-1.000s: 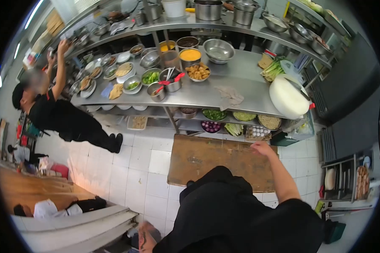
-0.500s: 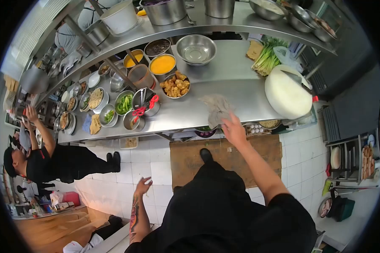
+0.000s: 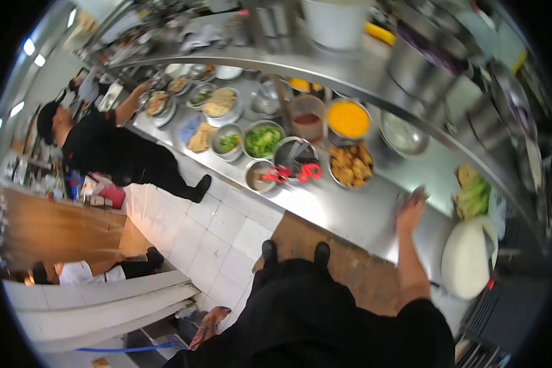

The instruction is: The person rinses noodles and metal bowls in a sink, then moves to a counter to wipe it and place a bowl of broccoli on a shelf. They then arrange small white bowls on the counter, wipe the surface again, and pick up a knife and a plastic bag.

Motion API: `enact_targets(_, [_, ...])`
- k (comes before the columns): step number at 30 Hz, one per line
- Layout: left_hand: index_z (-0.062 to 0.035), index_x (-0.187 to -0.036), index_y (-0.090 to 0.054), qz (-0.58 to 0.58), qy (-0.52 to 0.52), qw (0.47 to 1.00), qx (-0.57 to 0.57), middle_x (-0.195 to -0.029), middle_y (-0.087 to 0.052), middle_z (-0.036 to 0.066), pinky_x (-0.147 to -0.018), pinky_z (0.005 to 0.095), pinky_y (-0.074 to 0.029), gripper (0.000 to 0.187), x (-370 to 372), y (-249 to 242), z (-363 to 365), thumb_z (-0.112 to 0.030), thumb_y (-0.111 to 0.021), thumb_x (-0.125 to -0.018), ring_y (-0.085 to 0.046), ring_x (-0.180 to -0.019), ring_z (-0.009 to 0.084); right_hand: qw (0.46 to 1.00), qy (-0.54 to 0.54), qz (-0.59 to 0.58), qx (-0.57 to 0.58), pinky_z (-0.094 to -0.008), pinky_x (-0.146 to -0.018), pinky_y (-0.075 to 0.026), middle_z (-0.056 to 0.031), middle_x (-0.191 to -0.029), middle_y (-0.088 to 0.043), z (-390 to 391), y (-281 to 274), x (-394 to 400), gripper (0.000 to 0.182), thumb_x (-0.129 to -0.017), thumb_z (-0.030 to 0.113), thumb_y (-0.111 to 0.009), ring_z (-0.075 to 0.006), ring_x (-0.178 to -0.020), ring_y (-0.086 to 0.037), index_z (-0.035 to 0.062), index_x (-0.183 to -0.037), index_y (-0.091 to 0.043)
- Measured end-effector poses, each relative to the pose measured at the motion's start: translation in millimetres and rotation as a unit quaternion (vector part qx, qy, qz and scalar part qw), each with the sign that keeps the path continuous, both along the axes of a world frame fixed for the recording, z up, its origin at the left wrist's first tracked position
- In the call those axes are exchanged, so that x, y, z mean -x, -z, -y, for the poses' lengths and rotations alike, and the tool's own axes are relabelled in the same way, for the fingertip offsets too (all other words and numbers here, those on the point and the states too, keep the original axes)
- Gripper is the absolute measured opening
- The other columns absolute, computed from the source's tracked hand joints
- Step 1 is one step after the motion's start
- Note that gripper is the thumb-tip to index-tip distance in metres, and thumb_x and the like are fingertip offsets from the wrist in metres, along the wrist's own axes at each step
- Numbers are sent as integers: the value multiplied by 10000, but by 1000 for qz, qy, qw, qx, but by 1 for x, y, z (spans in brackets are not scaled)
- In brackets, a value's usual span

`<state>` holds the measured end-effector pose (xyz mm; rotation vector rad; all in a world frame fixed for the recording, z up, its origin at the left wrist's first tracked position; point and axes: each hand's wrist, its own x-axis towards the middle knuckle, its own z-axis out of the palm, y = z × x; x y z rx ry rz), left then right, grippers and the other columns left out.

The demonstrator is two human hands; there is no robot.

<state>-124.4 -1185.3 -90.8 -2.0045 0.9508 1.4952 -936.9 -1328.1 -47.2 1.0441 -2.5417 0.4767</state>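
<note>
Right fingers (image 3: 416, 202) gripped a blurred cloth (image 3: 402, 199); left fingers (image 3: 224, 311) hung released. Overreach leftward of the right fingers risked tipping the bowl (image 3: 335, 180).

White floor tiles (image 3: 226, 218) (brown mat (image 3: 349, 270) beside).

Orange-yellow colours the bowl's contents (image 3: 348, 118) at one o'clock, green the cut vegetables (image 3: 264, 141) at twelve, blue the cloth (image 3: 192, 129) at ten, off-white the round block (image 3: 463, 257) at four, brown the mat (image 3: 340, 270) at five, and white squares pattern the floor (image 3: 221, 227) at eight.
</note>
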Motion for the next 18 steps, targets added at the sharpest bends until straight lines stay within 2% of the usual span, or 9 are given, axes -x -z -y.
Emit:
enact_targets(1, [-193,-1216,-687,12,32,999,7,-1116,-701,39,-620,357,-549,371,-3,6,-2,-386,-545,-933,-644,-829,208,982,-18,173,76,-460,-925,-443,-247,-1237,-559,4,2,-38,388,-988,269,-500,-394,-1114,-544,-30,-1231,-542])
enact_targets(3, [-209,-1224,-684,-10,61,997,55,-1133,-696,52,-633,381,-561,371,-14,42,-7,-374,-533,-928,-656,-859,218,958,-60,266,92,-454,-863,-468,-220,-1156,-583,5,30,-117,276,-974,188,-508,-387,-1056,-575,42,-1196,-584])
enact_targets(4, [-201,-1212,-690,-17,54,996,68,-1106,-706,47,-640,382,-561,370,1,31,8,-371,-549,-915,-659,-893,222,976,-210,31,56,-430,-825,-491,-188,-1074,-604,2,29,-149,230,-901,116,-563,-372,-996,-600,80,-1117,-632])
enact_targets(6, [-180,-1177,-704,-22,36,997,63,-1046,-722,62,-723,394,-559,364,21,22,46,-376,-560,-906,-663,-911,240,935,-262,225,74,-416,-828,-495,-172,-1031,-619,17,-12,-190,247,-797,112,-640,-380,-970,-602,73,-1039,-670])
enact_targets(8, [-166,-1153,-709,-123,142,953,238,-1030,-728,98,-829,388,-534,364,-7,95,70,-384,-571,-897,-672,-944,273,912,-280,285,86,-427,-842,-491,-175,-1041,-621,25,0,-184,271,-777,144,-677,-390,-990,-594,49,-1031,-675])
enact_targets(10, [-126,-1131,-712,-132,138,952,239,-1133,-703,126,-945,375,-494,409,-1,66,122,-428,-588,-886,-650,-1084,293,931,-251,254,73,-426,-887,-482,-191,-1111,-607,34,4,-160,317,-786,193,-708,-392,-1033,-588,27,-1054,-669])
enact_targets(15, [-119,-1204,-677,-95,212,924,302,-1188,-676,145,-1005,417,-468,494,-76,52,226,-483,-559,-893,-613,-1149,326,979,-98,173,53,-445,-1048,-395,-314,-1369,-449,4,-18,-161,405,-802,248,-730,-451,-1225,-488,2,-1114,-651])
enact_targets(17, [-116,-1202,-674,-103,142,897,406,-1150,-687,165,-954,418,-497,484,-108,23,257,-471,-597,-882,-640,-1082,351,982,-91,152,64,-459,-1053,-384,-334,-1414,-408,-22,-22,-172,437,-806,261,-724,-470,-1258,-453,5,-1150,-639])
enact_targets(18, [-103,-1190,-673,-115,88,899,414,-1156,-685,162,-939,404,-504,464,-113,-41,267,-454,-600,-895,-653,-1054,345,987,-100,116,51,-453,-1006,-415,-296,-1297,-501,-36,-20,-180,370,-838,211,-672,-441,-1174,-511,-6,-1137,-637])
